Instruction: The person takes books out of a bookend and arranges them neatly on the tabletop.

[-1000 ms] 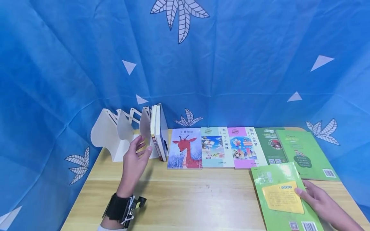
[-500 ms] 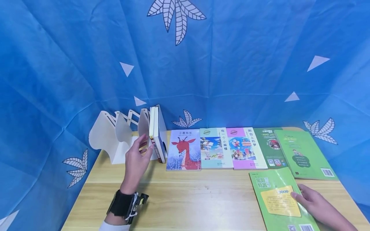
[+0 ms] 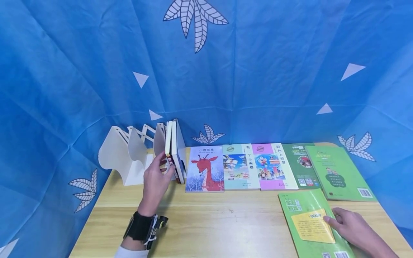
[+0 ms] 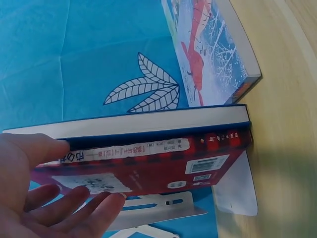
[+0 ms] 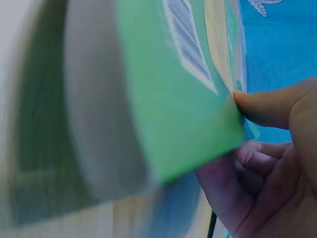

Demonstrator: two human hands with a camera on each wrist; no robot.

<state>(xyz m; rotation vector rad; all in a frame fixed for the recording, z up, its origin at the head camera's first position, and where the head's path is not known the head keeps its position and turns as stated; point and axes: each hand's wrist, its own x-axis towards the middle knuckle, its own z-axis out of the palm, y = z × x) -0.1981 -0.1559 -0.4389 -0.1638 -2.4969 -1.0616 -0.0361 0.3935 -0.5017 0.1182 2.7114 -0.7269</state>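
My left hand point(image 3: 156, 181) is at the white folding book rack point(image 3: 111, 152), pinching a red book point(image 4: 148, 173). In the left wrist view its thumb lies on the spine and the other fingers lie along the barcoded cover. A dark blue hardback point(image 4: 158, 123) stands upright right beside it in the rack. My right hand point(image 3: 353, 225) grips a green book point(image 3: 292, 220) with a yellow panel by its right edge, thumb on top. The right wrist view shows the thumb point(image 5: 267, 106) at the page edge and fingers behind the cover.
A deer picture book point(image 3: 206, 170), a mint-edged book point(image 3: 240, 166), a pink-edged book point(image 3: 274, 166), a dark green book point(image 3: 300, 165) and another green book point(image 3: 338, 172) lie in a row along the back of the wooden table point(image 3: 226, 229). A blue curtain point(image 3: 258, 71) hangs behind.
My left hand has moved slightly right and closed onto the red book in the rack. The right hand has lowered the green book a little, keeping its grip.
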